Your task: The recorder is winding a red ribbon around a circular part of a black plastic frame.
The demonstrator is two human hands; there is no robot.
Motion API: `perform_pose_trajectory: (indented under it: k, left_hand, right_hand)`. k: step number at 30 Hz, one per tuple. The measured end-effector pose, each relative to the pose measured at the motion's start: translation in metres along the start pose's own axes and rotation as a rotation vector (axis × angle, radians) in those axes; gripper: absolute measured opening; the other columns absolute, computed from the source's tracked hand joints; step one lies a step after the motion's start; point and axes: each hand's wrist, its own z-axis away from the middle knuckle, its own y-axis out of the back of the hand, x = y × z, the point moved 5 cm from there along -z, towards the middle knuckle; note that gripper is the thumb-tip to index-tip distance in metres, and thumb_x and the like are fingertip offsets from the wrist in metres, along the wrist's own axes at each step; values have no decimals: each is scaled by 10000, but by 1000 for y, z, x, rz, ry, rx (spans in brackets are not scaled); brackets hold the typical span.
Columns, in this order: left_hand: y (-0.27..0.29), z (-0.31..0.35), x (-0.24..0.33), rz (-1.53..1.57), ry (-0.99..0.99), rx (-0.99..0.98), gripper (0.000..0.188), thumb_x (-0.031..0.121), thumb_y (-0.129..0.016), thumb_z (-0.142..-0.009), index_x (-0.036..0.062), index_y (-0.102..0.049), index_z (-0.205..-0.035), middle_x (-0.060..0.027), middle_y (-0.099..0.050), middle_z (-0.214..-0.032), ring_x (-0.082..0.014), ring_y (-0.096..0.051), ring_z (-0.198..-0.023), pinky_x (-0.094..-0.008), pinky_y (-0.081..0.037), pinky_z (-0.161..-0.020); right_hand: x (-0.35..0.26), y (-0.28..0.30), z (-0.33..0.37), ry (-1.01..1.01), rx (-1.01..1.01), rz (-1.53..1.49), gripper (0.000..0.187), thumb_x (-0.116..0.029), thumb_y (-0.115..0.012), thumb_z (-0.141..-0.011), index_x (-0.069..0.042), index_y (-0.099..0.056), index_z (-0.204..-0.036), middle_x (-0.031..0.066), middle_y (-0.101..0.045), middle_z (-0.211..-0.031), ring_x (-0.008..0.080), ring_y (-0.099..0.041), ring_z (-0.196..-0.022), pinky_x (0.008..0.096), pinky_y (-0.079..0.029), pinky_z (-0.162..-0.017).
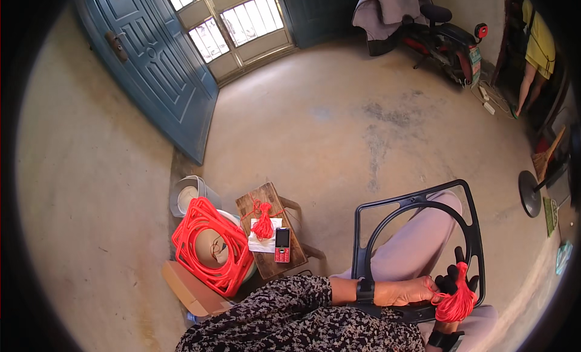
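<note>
Head: two red skeins [455, 305], one black frame [414, 200]

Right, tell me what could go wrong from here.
The red cord bundle in the right hand has loose strands beside the left hand, so it might tangle or snag on the fingers.
The black frame rests across the person's legs, so a shift of the knees could make it slide.
The phone lies near the edge of the wooden stool, where a bump might knock it off.
</note>
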Motion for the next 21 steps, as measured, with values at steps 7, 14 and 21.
perform_pose_trajectory:
  k: [7, 14, 21]
  left_hand:
    - [-4, 8, 16, -99, -43, 23, 222, 236, -671, -856, 15, -652, -851, 70, -536, -697, -20, -421, -578, -204, -303, -472]
    - [0, 8, 16, -166, -37, 34, 257, 277, -687, -841, 24, -642, -838, 57, -535, -686, -30, -459, -596, -197, -349, -493]
    - [-4, 9, 10, -25, -9, 27, 203, 239, -673, -841, 39, -636, -839, 31, -583, -706, -24, -505, -613, -180, -374, -503]
  right_hand:
    - [-4, 10, -22, -267, -260, -369, 543, -400, -511, -914, -35, -394, -1299, 149, -545, -1151, 285, -556, -1040, 411, -442, -935]
    - [30, 36, -16, -512, -320, -511, 563, -395, -477, -932, -65, -351, -1371, 143, -541, -1210, 265, -570, -1042, 405, -500, -852]
    - [-2, 29, 10, -38, -4, 19, 444, -272, -502, -918, 6, -427, -1256, 138, -564, -1070, 254, -570, -965, 351, -494, -837]
